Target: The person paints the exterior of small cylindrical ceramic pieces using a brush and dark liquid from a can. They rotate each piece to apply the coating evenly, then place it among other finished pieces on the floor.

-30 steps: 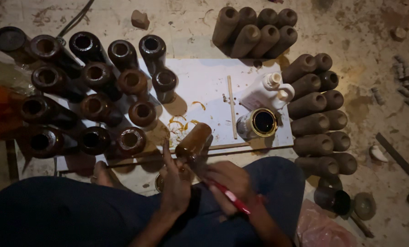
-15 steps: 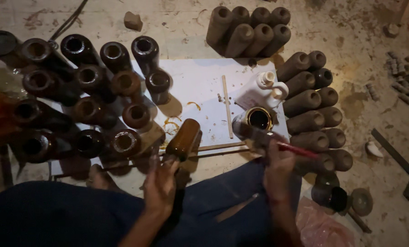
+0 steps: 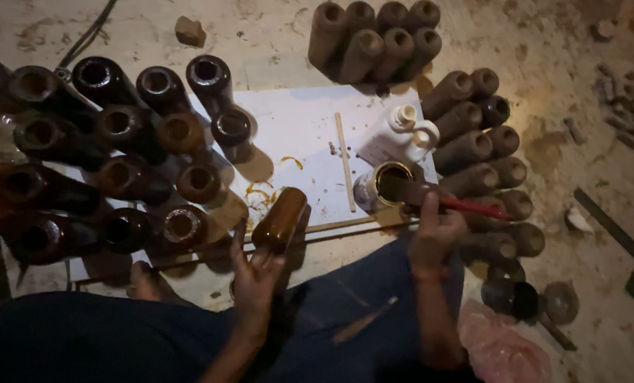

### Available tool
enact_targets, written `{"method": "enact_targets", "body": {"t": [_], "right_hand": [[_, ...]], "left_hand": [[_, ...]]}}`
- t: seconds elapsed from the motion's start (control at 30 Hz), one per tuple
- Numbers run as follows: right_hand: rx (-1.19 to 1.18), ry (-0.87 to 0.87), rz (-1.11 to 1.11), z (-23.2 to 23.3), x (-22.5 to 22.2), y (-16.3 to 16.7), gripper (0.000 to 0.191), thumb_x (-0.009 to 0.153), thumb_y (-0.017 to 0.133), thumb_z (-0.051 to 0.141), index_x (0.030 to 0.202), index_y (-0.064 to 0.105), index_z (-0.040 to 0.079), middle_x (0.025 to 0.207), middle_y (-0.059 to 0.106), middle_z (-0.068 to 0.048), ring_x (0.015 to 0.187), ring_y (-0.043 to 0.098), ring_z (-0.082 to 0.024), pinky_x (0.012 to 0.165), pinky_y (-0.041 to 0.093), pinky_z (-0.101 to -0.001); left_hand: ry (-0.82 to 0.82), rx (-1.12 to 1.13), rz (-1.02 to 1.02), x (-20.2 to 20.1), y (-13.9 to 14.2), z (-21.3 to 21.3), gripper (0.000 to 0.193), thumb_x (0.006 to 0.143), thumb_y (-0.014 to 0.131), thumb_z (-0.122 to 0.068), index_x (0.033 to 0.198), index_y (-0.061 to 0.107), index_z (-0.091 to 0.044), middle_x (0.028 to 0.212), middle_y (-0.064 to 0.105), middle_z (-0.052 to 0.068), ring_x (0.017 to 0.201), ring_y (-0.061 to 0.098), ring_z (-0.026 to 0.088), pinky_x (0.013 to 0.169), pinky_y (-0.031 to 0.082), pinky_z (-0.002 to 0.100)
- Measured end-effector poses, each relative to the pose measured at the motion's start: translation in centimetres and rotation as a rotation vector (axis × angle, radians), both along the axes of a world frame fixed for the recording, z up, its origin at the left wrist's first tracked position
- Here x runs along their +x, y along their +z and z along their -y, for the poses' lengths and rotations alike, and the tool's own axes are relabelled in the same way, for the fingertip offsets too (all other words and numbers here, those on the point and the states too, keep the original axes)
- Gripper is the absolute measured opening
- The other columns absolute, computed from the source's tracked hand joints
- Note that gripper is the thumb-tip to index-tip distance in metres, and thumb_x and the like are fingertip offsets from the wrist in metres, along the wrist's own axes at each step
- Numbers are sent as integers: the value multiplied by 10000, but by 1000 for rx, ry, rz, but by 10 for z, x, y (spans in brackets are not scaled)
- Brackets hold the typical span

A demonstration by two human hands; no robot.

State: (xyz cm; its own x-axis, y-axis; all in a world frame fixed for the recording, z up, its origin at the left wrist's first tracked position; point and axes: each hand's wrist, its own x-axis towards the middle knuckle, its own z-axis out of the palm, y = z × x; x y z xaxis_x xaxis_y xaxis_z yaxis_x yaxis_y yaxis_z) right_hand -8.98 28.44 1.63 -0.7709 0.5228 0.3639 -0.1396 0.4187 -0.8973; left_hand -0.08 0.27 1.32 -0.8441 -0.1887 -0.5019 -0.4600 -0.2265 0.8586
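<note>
The left hand (image 3: pixel 254 273) holds a brown cylindrical pot (image 3: pixel 280 220) at the lower centre of the frame, fingers wrapped around its near end so the piece tilts up and away over the edge of the white sheet (image 3: pixel 299 128). The right hand (image 3: pixel 434 230) is closed on a red-handled brush (image 3: pixel 466 206), whose tip dips into the small open tin (image 3: pixel 382 186) of dark liquid standing on the sheet just right of centre. A white bottle (image 3: pixel 398 138) stands just behind the tin, and a thin wooden stick (image 3: pixel 344 162) lies to its left.

The step in hand looks like loading the brush with coating. Glossy dark pots (image 3: pixel 125 124) crowd the left of the frame, and dull clay-coloured ones (image 3: pixel 473 145) are stacked at the right and upper centre.

The next move probably calls for lifting the brush clear without dripping, bringing it to the held pot, and turning that pot in the left grip for even cover.
</note>
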Motion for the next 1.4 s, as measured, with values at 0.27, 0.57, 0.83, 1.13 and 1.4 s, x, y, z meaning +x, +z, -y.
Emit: {"method": "enact_targets", "body": {"t": [0.27, 0.57, 0.83, 1.13, 1.4], "right_hand": [[-19, -79, 26, -10, -5, -4, 373, 1059, 692, 227, 834, 693, -70, 687, 659, -71, 610, 569, -97, 569, 437, -299], [-67, -20, -19, -23, -2, 20, 318, 1071, 691, 187, 875, 651, -61, 673, 577, -42, 602, 502, -76, 565, 395, -285], [-369, 152, -76, -29, -2, 34, 242, 1069, 614, 174, 1005, 712, -39, 832, 685, -29, 686, 596, -75, 590, 478, -249], [-328, 61, -59, -30, 0, 33, 254, 1032, 617, 196, 1008, 723, -34, 777, 679, -31, 628, 601, -68, 552, 480, -240], [-20, 2, -44, -39, -10, 27, 302, 1070, 625, 223, 1012, 694, -65, 865, 714, -107, 749, 658, -159, 655, 513, -312]], "left_hand": [[-406, -343, -127, -77, 45, -6, 1003, 881, 678, -299, 1593, 15, -57, 1404, 515, 309, 1261, 580, 391, 980, 544, 460], [-548, -383, 57, -163, 76, -41, 862, 865, 719, -355, 1423, 316, 164, 847, 627, 159, 632, 594, 211, 548, 495, 382], [-808, -857, -189, -167, 107, -58, 838, 885, 701, -437, 1448, 372, 89, 744, 743, 151, 679, 713, 208, 658, 554, 362], [-1602, -1307, -291, -154, 138, -58, 953, 935, 519, -622, 1642, 114, -127, 1030, 756, 144, 1060, 708, 311, 1076, 359, 529], [-1098, -988, -350, -119, 107, -28, 1067, 950, 531, -544, 1561, -156, -4, 1065, 743, 219, 1110, 664, 393, 1107, 248, 607]]}}
